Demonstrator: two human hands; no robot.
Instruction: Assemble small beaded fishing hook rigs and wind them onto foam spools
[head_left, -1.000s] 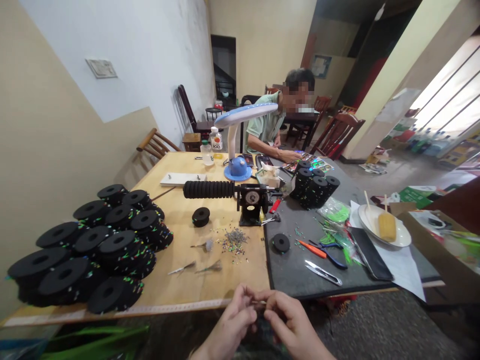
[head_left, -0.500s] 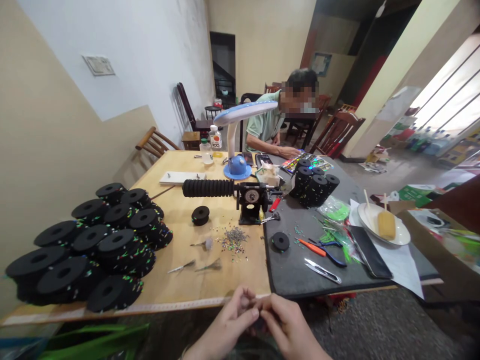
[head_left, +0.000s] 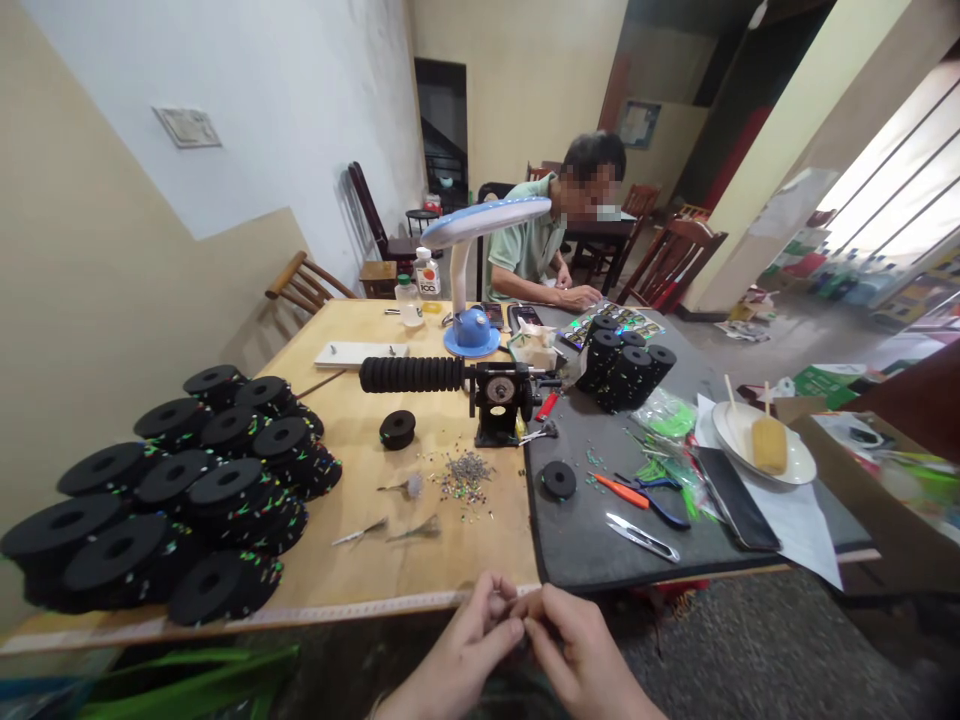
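Note:
My left hand (head_left: 474, 640) and my right hand (head_left: 564, 640) meet just off the front edge of the table, thumbs and fingertips pinched close together. Whatever lies between the fingertips is too small or too hidden to make out. Past them, a pile of tiny coloured beads (head_left: 466, 474) is spread on the wood beside several fine bristly bundles (head_left: 416, 530). A black foam spool (head_left: 397, 429) rests behind these. Further back stands a black winding machine (head_left: 498, 400) with a row of black foam discs (head_left: 412, 375) on its shaft.
Stacks of black foam spools (head_left: 217, 490) fill the left side. On the grey mat to the right lie snips (head_left: 643, 537), pliers (head_left: 664, 505) and a phone (head_left: 735, 500), near a plate (head_left: 799, 465) with corn. A blue lamp (head_left: 472, 330) stands mid-table; a person (head_left: 525, 250) sits opposite.
The view has shifted slightly. My hands stay pinched together in nearly the same place. Across the table, the person's head and hand have moved a little.

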